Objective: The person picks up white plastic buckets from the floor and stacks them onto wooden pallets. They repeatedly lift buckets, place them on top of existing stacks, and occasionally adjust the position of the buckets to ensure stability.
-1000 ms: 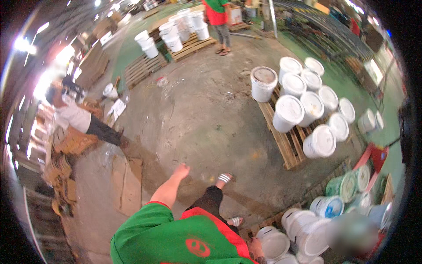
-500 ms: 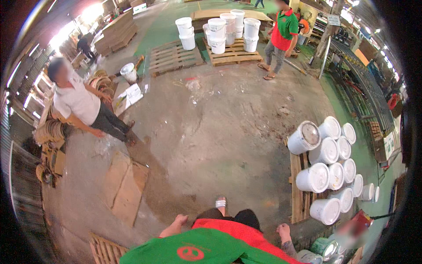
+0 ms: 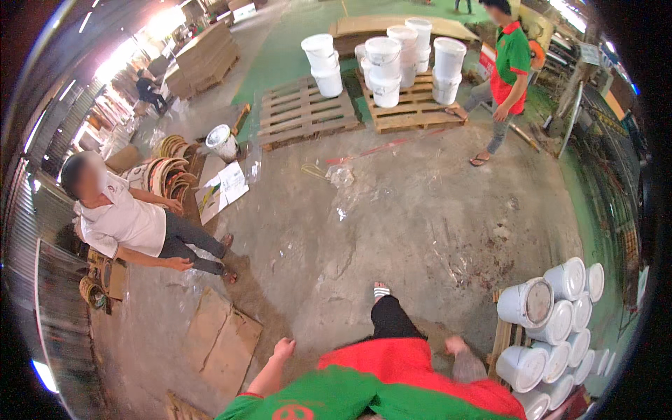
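My left hand hangs at my left side, its fingers loosely curled, with nothing seen in it. The nearest thing to it is a flat brown cardboard sheet on the floor. On my other side, my right hand hangs slightly blurred, fingers curled in and no object visible in them. It is apart from the white lidded buckets stacked on a wooden pallet at the right. One bucket there has a dirty, stained lid.
More white buckets stand on a far pallet, beside a second pallet. A person in white stands at left; another in green and red steps at far right. A lone bucket stands near papers.
My view has moved forward, and one foot is further ahead. The far pallets look closer, and the right-hand buckets sit lower in view. The person in green and red has shifted right, striding.
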Motion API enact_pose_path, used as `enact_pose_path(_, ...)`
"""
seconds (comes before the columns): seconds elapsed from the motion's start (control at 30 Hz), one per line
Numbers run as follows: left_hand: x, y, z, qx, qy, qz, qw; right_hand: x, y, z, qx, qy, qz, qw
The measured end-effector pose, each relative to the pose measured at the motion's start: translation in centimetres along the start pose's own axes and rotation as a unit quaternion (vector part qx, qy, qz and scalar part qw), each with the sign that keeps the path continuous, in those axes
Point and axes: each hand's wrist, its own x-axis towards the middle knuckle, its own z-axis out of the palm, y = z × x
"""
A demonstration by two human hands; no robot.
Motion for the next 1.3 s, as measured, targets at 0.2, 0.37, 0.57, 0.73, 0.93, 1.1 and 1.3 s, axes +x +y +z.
enact_pose_path(0.2, 8.4, 12.0, -5.4, -0.345, -0.074, -0.122, 0.928, 19.2, -10.1, -36.4, 0.08, 0.175, -0.026, 0.981)
enact_pose_path(0.37, 19.2, 23.0, -9.0, -0.289, 0.051, -0.005, 0.956, 32.5, -26.0, -66.3, 0.162, 0.294, -0.139, 0.932)
enact_pose_path(0.57, 40.1, 34.1, -22.6, -0.295, -0.055, -0.03, 0.953, 48.3, -34.1, -82.0, 0.163, 0.272, -0.097, 0.943)
enact_pose_path(0.73, 55.7, 45.2, -43.3, -0.442, -0.047, -0.09, 0.891, 55.6, -32.9, -92.7, 0.046, 0.04, 0.014, 0.998)
enact_pose_path(0.93, 72.4, 61.8, -68.0, -0.546, 0.125, 0.082, 0.824, 68.8, -34.0, -106.9, 0.276, 0.151, 0.06, 0.947)
enact_pose_path(1.1, 83.4, 70.9, -74.8, -0.454, 0.154, 0.084, 0.873, 87.8, -35.4, -122.1, 0.209, 0.169, -0.002, 0.963)
enact_pose_path(1.3, 83.0, 76.5, -75.8, -0.147, -0.188, -0.107, 0.965, 107.9, -45.6, -147.5, 0.262, 0.197, -0.043, 0.944)
